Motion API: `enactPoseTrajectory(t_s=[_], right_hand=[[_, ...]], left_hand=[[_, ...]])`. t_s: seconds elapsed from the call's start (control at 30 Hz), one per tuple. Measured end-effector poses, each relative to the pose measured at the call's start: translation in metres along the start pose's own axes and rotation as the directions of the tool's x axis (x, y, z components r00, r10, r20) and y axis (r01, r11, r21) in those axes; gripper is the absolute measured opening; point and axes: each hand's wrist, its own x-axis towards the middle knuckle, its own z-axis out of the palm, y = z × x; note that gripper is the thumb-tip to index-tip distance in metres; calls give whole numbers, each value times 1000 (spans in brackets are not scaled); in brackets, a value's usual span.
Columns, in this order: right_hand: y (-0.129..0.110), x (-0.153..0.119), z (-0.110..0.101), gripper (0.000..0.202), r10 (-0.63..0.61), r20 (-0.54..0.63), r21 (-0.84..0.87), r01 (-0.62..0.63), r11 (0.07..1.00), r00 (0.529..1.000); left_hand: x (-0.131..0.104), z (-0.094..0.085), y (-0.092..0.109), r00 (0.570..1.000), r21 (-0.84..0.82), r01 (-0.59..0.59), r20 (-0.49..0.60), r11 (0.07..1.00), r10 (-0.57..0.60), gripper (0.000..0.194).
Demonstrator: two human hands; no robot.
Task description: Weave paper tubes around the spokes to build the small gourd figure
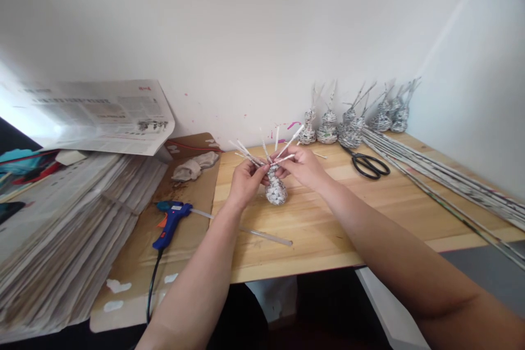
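A small gourd-shaped figure woven from rolled newspaper (276, 192) is held over the middle of the wooden table (320, 219). Its rounded base points down toward me, and several paper strips (292, 140) fan out from its top. My left hand (247, 179) grips the upper part from the left, thumb and fingers pressed at the base of the strips. From the right, my right hand (302, 164) pinches the same spot, its fingers closed around a strip. Exactly where the fingertips meet is partly hidden.
A blue glue gun (172, 224) lies on cardboard (192, 257) at left, beside stacked newspapers (94, 229) and a cloth glove (196, 166). A clear glue stick (270, 237) lies near my left forearm. Black scissors (369, 165), long paper rods (443, 175) and several woven gourds (327, 128) are at right.
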Motion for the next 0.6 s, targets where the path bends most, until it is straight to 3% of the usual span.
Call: enactPoseTrajectory(t_s=[0.1,0.23,0.6], right_hand=[[0,-1,-1,23,-72,-62,-68,68,995,996],[-1,0,-3,30,-41,-94,-109,31,994,995],[10,2,7,39,17,-109,85,-8,996,994]], left_hand=[[-1,1,2,1000,13,10,4,1000,-10,33],[-2,2,4,1000,22,21,-16,1000,-21,33],[2,4,-2,987,21,23,-159,1000,-19,35]])
